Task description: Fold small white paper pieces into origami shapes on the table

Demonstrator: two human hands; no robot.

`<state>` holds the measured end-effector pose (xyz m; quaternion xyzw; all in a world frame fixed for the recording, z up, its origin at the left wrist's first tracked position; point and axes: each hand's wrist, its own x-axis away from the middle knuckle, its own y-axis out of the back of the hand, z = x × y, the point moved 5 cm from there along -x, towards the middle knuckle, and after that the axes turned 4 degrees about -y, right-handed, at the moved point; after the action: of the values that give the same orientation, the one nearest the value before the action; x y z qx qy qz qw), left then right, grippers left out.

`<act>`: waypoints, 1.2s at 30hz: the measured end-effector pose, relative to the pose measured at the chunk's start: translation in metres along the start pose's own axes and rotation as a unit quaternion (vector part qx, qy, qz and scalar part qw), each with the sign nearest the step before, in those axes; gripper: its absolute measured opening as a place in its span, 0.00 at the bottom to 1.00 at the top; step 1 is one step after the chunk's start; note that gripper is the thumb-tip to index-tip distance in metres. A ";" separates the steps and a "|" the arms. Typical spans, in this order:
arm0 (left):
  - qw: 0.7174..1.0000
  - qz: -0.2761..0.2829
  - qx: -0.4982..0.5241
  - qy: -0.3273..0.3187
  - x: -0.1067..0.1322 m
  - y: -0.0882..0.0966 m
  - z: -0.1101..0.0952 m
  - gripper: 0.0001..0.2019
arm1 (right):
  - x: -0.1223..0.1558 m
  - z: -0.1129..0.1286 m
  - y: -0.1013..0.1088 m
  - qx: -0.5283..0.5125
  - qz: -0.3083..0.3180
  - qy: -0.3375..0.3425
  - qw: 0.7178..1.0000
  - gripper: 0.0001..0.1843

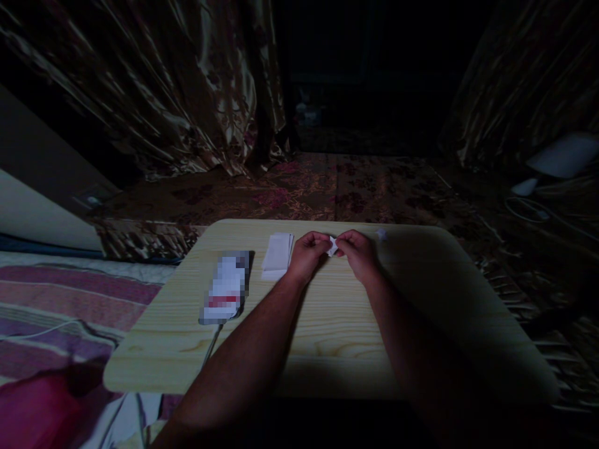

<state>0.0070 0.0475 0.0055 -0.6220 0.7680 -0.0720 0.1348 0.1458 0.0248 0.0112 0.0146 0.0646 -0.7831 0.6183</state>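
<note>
Between my two hands, over the far half of the wooden table (337,330), is a small folded piece of white paper (332,246). My left hand (309,252) pinches its left side, and my right hand (357,251) pinches its right side. The fingers hide much of the paper, so its full shape does not show. Just left of my left hand lies a stack of white paper strips (276,255). Beyond my right hand, near the far edge, rests a small crumpled or folded white paper piece (382,234).
A phone (226,287) with a blurred screen and a cable (213,346) lies on the table's left side. A striped bed (70,299) is at the left. Patterned curtains (210,81) hang behind a cloth-covered ledge (299,187). A pale lamp (561,156) stands at the right.
</note>
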 end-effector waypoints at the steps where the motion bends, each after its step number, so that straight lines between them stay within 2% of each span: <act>1: 1.000 0.000 0.002 0.006 0.000 0.000 0.000 0.12 | 0.000 0.000 0.000 -0.001 0.005 -0.001 1.000 0.08; 5: 1.000 -0.006 -0.013 0.012 0.000 0.000 0.000 0.11 | 0.002 0.000 -0.002 0.003 0.023 0.000 1.000 0.08; 11: 1.000 -0.013 -0.019 -0.010 0.001 0.001 -0.001 0.10 | 0.002 0.000 -0.003 -0.007 0.016 -0.008 1.000 0.10; 16: 0.998 -0.068 0.016 -0.007 -0.002 0.006 -0.001 0.11 | 0.002 0.003 -0.002 -0.009 -0.012 0.014 1.000 0.11; 18: 0.995 -0.091 0.033 -0.011 -0.003 0.009 -0.002 0.12 | 0.004 0.005 -0.003 0.026 -0.025 0.046 0.998 0.10; 21: 0.994 -0.096 0.049 -0.017 -0.003 0.008 -0.003 0.16 | 0.007 0.008 -0.005 0.106 -0.049 0.094 0.989 0.10; 26: 0.994 -0.097 0.053 -0.014 -0.001 0.005 -0.003 0.18 | 0.012 0.009 -0.008 0.205 -0.086 0.123 0.967 0.15; 30: 0.993 -0.107 0.048 -0.023 0.000 0.006 -0.004 0.16 | 0.015 0.011 -0.010 0.252 -0.085 0.142 0.953 0.18; 36: 0.994 -0.098 0.051 -0.022 0.000 0.007 -0.002 0.15 | 0.023 0.024 -0.012 0.322 -0.088 0.182 0.925 0.15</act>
<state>-0.0005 0.0493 0.0052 -0.6880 0.6956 -0.1097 0.1754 0.1300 0.0023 0.0337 0.3496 -0.0786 -0.7970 0.4862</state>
